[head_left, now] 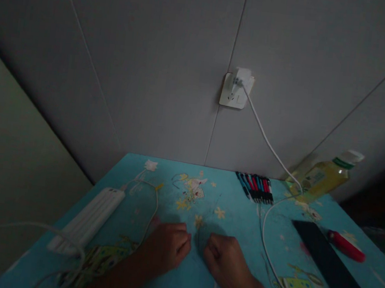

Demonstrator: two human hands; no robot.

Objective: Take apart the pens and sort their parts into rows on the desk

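My left hand (168, 245) rests as a fist on the blue patterned tablecloth (178, 211), near the middle. To its right, a short gap away, my right hand (223, 259) is also closed into a fist on the cloth. Nothing shows in either hand. A white power strip (88, 218) lies to the left of my left hand, with white cords around it. A thin white cable (266, 241) runs over the cloth to the right of my right hand.
Several pens (255, 188) lie in a row at the back. A bottle of yellow liquid (326, 178) stands at the back right. A dark flat slab (333, 264) and a red-handled object (346, 246) lie at right. A white charger (241, 79) is plugged into the wall socket (225, 97).
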